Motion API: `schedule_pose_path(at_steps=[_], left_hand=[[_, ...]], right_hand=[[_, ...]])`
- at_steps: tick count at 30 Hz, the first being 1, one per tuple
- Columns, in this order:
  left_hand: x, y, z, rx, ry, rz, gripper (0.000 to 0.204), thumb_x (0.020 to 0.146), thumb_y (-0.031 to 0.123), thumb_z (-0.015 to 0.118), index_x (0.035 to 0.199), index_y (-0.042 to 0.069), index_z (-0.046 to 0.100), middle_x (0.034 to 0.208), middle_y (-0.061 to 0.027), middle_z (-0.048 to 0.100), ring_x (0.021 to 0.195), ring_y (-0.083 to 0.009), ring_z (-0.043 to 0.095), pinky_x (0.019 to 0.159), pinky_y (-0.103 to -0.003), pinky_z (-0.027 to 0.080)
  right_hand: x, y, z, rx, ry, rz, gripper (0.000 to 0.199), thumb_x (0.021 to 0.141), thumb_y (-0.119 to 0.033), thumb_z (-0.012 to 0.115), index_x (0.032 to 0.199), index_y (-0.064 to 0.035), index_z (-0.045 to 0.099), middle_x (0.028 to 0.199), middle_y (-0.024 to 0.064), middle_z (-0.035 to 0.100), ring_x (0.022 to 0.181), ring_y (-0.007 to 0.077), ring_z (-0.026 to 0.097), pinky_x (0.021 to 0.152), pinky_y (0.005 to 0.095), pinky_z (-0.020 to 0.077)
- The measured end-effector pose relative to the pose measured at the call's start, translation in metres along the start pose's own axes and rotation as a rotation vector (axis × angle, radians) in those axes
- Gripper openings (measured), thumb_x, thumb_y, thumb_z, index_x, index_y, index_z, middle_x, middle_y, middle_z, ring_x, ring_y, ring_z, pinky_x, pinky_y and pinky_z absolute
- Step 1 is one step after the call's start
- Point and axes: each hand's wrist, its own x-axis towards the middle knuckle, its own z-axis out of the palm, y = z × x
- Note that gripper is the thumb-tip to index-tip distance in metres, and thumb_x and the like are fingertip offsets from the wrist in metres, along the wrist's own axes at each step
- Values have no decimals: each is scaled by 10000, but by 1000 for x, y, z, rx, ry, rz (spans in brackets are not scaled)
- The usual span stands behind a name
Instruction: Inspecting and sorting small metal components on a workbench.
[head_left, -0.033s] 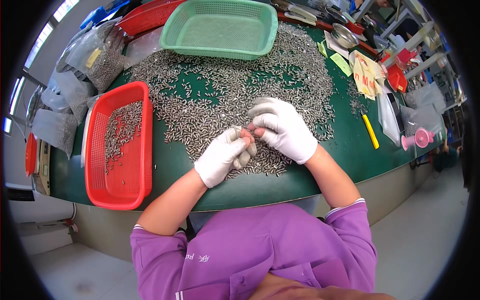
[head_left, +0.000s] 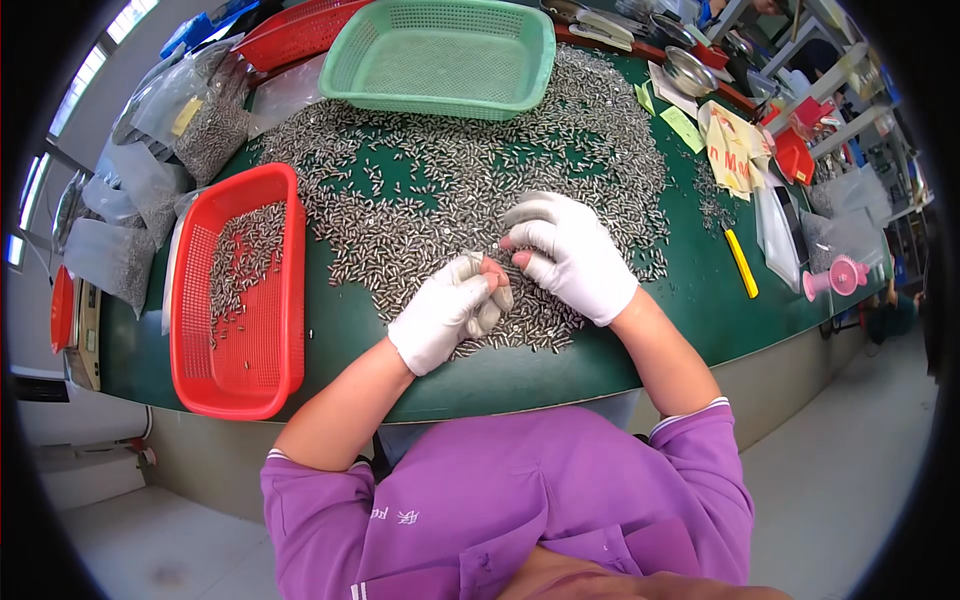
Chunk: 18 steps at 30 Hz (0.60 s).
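A wide spread of small, shiny, bullet-shaped metal parts (head_left: 400,235) covers the green table (head_left: 460,385). Low over its near part, my left hand (head_left: 440,315) wears a white glove with bare fingertips; thumb and fingers are pinched together, and whatever they hold is too small to make out. Just right of it is my right hand (head_left: 578,255), gloved the same way. Its thumb and forefinger are apart with nothing visible between them, the other fingers loosely bent. On the left, a red plastic basket (head_left: 297,300) holds more of the metal parts (head_left: 243,250).
A green basket (head_left: 345,98) stands at the back, partly before another red basket (head_left: 290,38). Filled plastic bags (head_left: 210,125) crowd the far left. To the right lie a yellow-handled tool (head_left: 741,264), a printed cloth bag (head_left: 733,150), a pink spool-shaped object (head_left: 838,278) and metal bowls (head_left: 690,72).
My right hand has drawn slightly away from the left, and its thumb and forefinger have parted. The left hand keeps its place and its pinch.
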Motion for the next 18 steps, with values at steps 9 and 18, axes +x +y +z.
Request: schedule_pose_path(at_steps=[9, 18], left_hand=[[-1, 0, 2, -54, -6, -3, 261, 937, 362, 531, 1002, 109, 536, 845, -24, 568, 605, -64, 444, 518, -178, 335], [0, 1, 1, -104, -58, -2, 263, 893, 209, 641, 1083, 75, 519, 892, -9, 575, 679, -35, 481, 577, -156, 390]], right_hand=[[-7, 8, 7, -233, -77, 81, 101, 685, -184, 688, 733, -97, 671, 980, 49, 638, 983, 264, 575, 831, 378, 466], [-8, -12, 0, 390, -48, 252, 169, 729, -162, 717, 857, -77, 647, 1039, 77, 623, 1097, 307, 544, 924, 411, 448]])
